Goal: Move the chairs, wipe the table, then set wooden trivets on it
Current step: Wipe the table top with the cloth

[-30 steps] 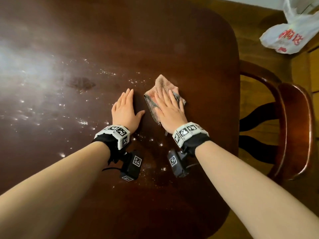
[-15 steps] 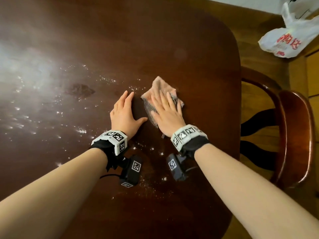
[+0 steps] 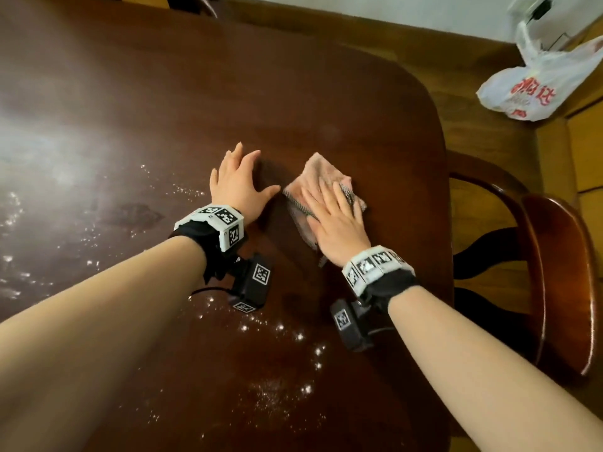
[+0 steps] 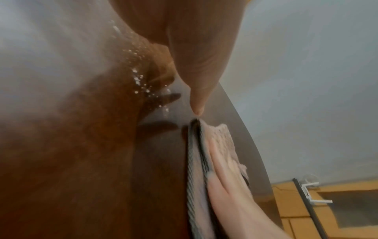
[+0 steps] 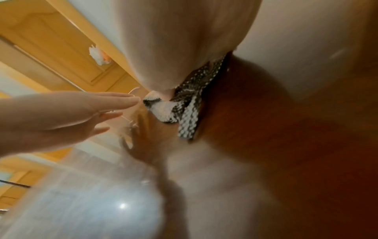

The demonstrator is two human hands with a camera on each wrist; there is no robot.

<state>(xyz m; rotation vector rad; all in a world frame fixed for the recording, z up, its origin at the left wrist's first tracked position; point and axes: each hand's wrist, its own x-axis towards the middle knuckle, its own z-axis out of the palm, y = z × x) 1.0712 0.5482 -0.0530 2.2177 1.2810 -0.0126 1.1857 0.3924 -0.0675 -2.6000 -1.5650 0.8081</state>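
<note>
A dark brown wooden table (image 3: 326, 93) fills most of the head view, with white crumbs scattered over its left and near parts. A pink cloth (image 3: 318, 172) with a grey woven edge lies on it right of centre. My right hand (image 3: 332, 213) presses flat on the cloth with straight fingers. Just left of it, my left hand (image 3: 236, 182) lies flat on the bare wood, its thumb reaching toward the cloth. The left wrist view shows the cloth (image 4: 222, 137) under the right hand's fingers (image 4: 223, 169). In the right wrist view the cloth's patterned edge (image 5: 188, 113) shows below the palm.
A dark wooden chair (image 3: 561, 288) stands close against the table's right edge. A white plastic bag (image 3: 541, 83) with red print lies on the wooden floor beyond it. A dark smear (image 3: 137, 213) marks the tabletop at the left among the crumbs.
Both hands have slid a little away from me across the table, the right one carrying the cloth with it. The left thumb has spread toward the cloth.
</note>
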